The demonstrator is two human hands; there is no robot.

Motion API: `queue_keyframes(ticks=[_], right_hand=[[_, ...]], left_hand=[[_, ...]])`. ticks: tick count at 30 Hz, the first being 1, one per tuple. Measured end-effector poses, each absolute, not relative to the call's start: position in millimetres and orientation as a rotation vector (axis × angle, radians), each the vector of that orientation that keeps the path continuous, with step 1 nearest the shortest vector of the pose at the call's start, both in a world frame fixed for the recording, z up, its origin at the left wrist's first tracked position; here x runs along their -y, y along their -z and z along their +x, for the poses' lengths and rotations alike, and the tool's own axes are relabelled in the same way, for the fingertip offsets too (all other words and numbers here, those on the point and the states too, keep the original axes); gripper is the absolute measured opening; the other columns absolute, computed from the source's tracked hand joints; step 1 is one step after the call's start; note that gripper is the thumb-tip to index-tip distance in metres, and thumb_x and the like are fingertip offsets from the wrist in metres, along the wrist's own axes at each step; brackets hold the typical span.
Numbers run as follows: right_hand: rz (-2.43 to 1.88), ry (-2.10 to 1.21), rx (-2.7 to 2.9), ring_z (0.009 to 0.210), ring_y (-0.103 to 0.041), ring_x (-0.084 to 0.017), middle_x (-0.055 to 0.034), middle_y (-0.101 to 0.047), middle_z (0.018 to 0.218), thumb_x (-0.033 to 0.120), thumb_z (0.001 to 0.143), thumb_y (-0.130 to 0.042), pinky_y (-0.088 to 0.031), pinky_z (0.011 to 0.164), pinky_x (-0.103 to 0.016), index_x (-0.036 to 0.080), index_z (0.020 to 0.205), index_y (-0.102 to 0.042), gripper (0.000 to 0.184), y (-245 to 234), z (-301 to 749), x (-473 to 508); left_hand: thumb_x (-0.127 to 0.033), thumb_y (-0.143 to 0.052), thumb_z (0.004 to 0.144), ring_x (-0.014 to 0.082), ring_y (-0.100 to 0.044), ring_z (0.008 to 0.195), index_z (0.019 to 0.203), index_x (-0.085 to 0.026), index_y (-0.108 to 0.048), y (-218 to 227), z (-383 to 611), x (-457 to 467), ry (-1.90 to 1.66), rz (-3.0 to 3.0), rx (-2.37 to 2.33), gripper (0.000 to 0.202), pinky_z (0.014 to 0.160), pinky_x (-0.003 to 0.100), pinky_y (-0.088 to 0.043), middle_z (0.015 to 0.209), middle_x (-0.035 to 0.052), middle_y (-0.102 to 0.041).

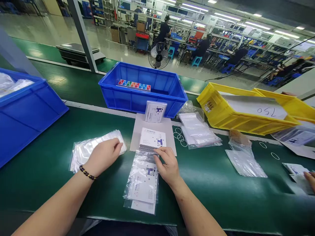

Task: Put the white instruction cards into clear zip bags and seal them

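My left hand (104, 155) is closed, with its fingers curled over the right part of a stack of clear plastic bags (83, 152); its fingertips are partly hidden. My right hand (169, 165) has its thumb and index finger apart at the front edge of a stack of white printed booklets (152, 137). Just below that edge lies a booklet in a clear bag (142, 182), overlapping another bagged booklet (143, 206). The booklet stack rests on a grey cardboard sheet (135, 137). Behind it, another small booklet pile (155, 112) leans upright against a blue bin.
The blue bin (145, 98) holds a colourful printed box (134, 85). Another blue bin (29, 108) stands left, yellow bins (246, 121) right. More plastic bags (197, 129) and white rings (180, 137) lie on the green table (197, 196). Another person's hand (310, 179) is at far right.
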State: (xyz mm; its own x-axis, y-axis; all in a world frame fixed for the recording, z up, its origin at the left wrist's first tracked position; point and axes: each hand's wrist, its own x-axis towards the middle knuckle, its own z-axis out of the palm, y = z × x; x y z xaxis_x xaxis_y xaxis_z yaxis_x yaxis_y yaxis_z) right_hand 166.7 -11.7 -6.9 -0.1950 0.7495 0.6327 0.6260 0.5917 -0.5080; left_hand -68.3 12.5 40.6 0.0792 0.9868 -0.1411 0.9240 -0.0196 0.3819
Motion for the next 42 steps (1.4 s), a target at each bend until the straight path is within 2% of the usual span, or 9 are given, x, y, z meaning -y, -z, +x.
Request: queue_keyframes(ticks=[5,9,15,20,25,30,33,36,42], right_hand=[[-1.094,-0.23,1.893,0.074,-0.054,-0.017,-0.0066,-0.06,0.078,0.011,0.079,-0.051,-0.047,0.066,-0.032,0.016,0.086,-0.06,0.013,6,165,13],[-1.088,-0.291,1.87,0.072,-0.055,-0.016,-0.0061,-0.061,0.076,0.01,0.08,-0.05,-0.047,0.065,-0.031,0.016,0.082,-0.06,0.012,8,162,14],[-1.041,-0.368,1.905,0.069,-0.055,-0.016,-0.006,-0.062,0.072,0.011,0.08,-0.049,-0.046,0.062,-0.031,0.016,0.079,-0.06,0.012,14,155,16],[-1.039,-0.387,1.883,0.068,-0.056,-0.016,-0.0051,-0.061,0.07,0.013,0.081,-0.048,-0.046,0.062,-0.03,0.017,0.078,-0.059,0.012,14,152,18],[-1.005,-0.432,1.903,0.067,-0.057,-0.016,-0.0052,-0.062,0.069,0.015,0.081,-0.046,-0.046,0.062,-0.031,0.017,0.075,-0.06,0.015,11,149,20],[-1.021,-0.854,1.851,0.07,-0.061,-0.017,-0.0064,-0.067,0.078,0.027,0.079,-0.052,-0.049,0.064,-0.029,0.016,0.086,-0.062,0.016,10,146,24],[-1.097,-1.121,1.731,0.061,-0.062,-0.015,-0.0035,-0.068,0.071,0.029,0.076,-0.055,-0.05,0.058,-0.025,0.015,0.09,-0.062,0.02,14,143,26],[-1.263,-0.93,1.703,0.055,-0.059,-0.013,-0.0022,-0.066,0.064,0.024,0.078,-0.051,-0.048,0.054,-0.023,0.016,0.081,-0.064,0.015,18,144,26],[-1.21,-0.23,2.014,0.062,-0.058,-0.016,-0.0074,-0.063,0.067,0.016,0.084,-0.037,-0.046,0.059,-0.027,0.014,0.081,-0.064,0.027,19,151,24]], left_hand=[[-0.04,-0.037,0.08,0.024,-0.056,0.066,0.065,-0.016,-0.052,-18,-104,-31,0.227,1.879,-1.999,0.031,0.053,0.028,-0.032,0.072,0.0101,-0.062],[-0.028,-0.035,0.08,0.0221,-0.055,0.068,0.065,-0.016,-0.05,-8,-115,-36,0.236,1.889,-1.935,0.024,0.055,0.027,-0.032,0.074,0.009,-0.062],[-0.04,-0.047,0.074,0.0216,-0.054,0.064,0.063,-0.018,-0.049,-10,-114,-37,0.209,1.852,-1.912,0.025,0.053,0.026,-0.03,0.068,0.0061,-0.061],[-0.024,-0.04,0.077,0.0204,-0.054,0.066,0.061,-0.018,-0.047,-9,-114,-38,0.197,1.88,-1.904,0.018,0.054,0.026,-0.029,0.072,0.0063,-0.061],[-0.026,-0.038,0.078,0.0191,-0.052,0.062,0.06,-0.018,-0.045,-25,-104,-25,0.075,1.897,-1.83,0.021,0.053,0.025,-0.029,0.066,0.0041,-0.057],[-0.03,-0.037,0.079,0.0162,-0.049,0.058,0.063,-0.018,-0.046,-44,-61,6,-0.122,1.905,-1.511,0.022,0.052,0.024,-0.03,0.061,0.0009,-0.053],[-0.028,-0.038,0.077,0.0158,-0.047,0.056,0.061,-0.018,-0.044,-45,-30,17,-0.108,1.966,-1.439,0.019,0.051,0.024,-0.027,0.06,0.0012,-0.053],[-0.031,-0.037,0.078,0.0151,-0.044,0.054,0.058,-0.018,-0.042,-38,-10,14,-0.15,1.987,-1.402,0.024,0.051,0.025,-0.026,0.059,0.0012,-0.052],[-0.055,-0.038,0.073,0.0134,-0.042,0.051,0.052,-0.018,-0.044,-16,5,-1,-0.514,1.532,-1.257,0.043,0.051,0.024,-0.031,0.051,-0.001,-0.046]])
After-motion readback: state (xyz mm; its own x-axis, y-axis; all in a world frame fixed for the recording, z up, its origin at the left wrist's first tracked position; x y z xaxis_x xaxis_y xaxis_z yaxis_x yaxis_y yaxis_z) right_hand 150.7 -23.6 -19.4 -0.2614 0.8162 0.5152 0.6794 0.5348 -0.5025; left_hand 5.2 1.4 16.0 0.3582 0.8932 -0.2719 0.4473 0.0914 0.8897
